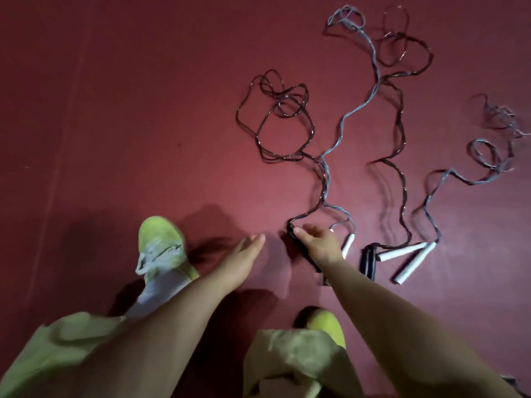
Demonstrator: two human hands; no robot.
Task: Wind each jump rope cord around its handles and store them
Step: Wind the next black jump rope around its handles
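I am over a dark red matte floor [120, 116], which runs under and beyond both my hands. Ahead of my right hand, four long thin cords lie in loose loops. The black cord [268, 122] piles into a tangle ahead of my left fingertips, then runs back to my right hand, crossing the grey-blue cord [355, 110] on the way.

My yellow-green trouser legs [66, 360] and yellow-green laced shoes [161, 245] sit behind and left of my hands.

My right hand [317, 244] is down on the slim black handle pair [309, 259], thumb alongside; whether the fingers have closed I cannot tell. My left hand [244, 254] hovers flat and slack just beside it, holding nothing.

I judge the main risk to be lifting this rope while its cord crosses the grey-blue one: that would drag the neighbour along and knot both.

Touching the far side of my right hand is a short white cylindrical handle [348, 245]. Further right lie a second black handle pair [367, 261] and two white tube handles [413, 261], close enough to be knocked.
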